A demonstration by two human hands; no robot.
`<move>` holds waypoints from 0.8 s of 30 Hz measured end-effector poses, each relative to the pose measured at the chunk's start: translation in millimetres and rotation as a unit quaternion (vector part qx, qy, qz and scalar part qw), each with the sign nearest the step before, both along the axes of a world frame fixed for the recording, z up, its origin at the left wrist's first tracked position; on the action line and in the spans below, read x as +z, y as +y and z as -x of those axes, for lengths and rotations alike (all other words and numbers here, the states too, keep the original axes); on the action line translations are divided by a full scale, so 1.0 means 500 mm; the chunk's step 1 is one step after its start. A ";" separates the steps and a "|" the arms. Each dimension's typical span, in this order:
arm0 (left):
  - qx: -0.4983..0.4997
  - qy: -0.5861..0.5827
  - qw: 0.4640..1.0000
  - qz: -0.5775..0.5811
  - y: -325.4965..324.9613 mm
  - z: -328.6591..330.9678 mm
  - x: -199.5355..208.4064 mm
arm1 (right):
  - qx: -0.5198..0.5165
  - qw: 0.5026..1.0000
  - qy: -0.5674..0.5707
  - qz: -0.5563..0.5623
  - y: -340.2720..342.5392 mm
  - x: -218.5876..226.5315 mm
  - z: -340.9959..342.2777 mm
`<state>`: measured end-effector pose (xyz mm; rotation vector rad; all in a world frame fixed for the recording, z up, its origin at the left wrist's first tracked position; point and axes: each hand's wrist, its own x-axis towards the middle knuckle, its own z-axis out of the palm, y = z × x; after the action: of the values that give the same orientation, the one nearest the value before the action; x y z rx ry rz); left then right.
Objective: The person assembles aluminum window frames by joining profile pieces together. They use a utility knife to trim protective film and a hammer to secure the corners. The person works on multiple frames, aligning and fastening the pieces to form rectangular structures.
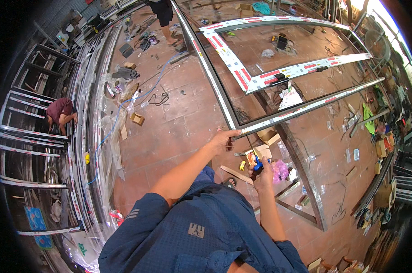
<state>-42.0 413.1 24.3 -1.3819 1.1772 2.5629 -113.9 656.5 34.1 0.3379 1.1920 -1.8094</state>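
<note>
At the near corner of a large dark window or door frame (227,114), taped in white and red, my left hand (224,140) is closed on the edge. Lower and to the right, my right hand (262,175) grips a blue-handled tool (258,164). A thin dark shaft or strip runs from the tool up to the frame's underside near the left hand; its exact kind cannot be made out. Beyond lies a smaller taped frame (237,73) with black hardware (279,79) on its near bar.
A dark metal beam (301,170) supports the frame. Opened cartons (268,135) and pink plastic (281,172) lie below. A blue hose (158,79) crosses the tiled floor. At the left a person (60,111) bends among long profiles; another person (163,16) stands at the back.
</note>
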 end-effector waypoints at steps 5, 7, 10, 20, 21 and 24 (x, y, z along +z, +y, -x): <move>-0.023 -0.008 1.000 0.014 -0.005 0.000 0.022 | 0.008 0.998 0.063 0.005 0.002 -0.022 -0.003; -0.029 -0.003 0.999 0.035 -0.004 0.010 0.025 | 0.051 0.996 0.070 0.022 0.016 -0.069 0.016; -0.020 -0.014 0.998 0.064 -0.002 0.023 0.021 | 0.131 0.947 0.286 -0.066 0.016 -0.061 0.029; -0.009 -0.066 0.992 0.111 0.003 0.032 0.025 | 0.250 0.490 0.788 -0.277 0.016 0.063 0.032; -0.013 -0.069 0.990 0.120 0.001 0.033 0.031 | 0.244 0.519 0.773 -0.272 0.013 0.060 0.029; -0.019 -0.059 0.993 0.099 0.000 0.027 0.037 | 0.222 0.584 0.736 -0.259 0.005 0.036 0.016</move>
<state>-55.5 413.2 42.6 -1.5072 1.4531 2.3570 -122.0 658.9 52.1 -1.3781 2.5761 -0.9295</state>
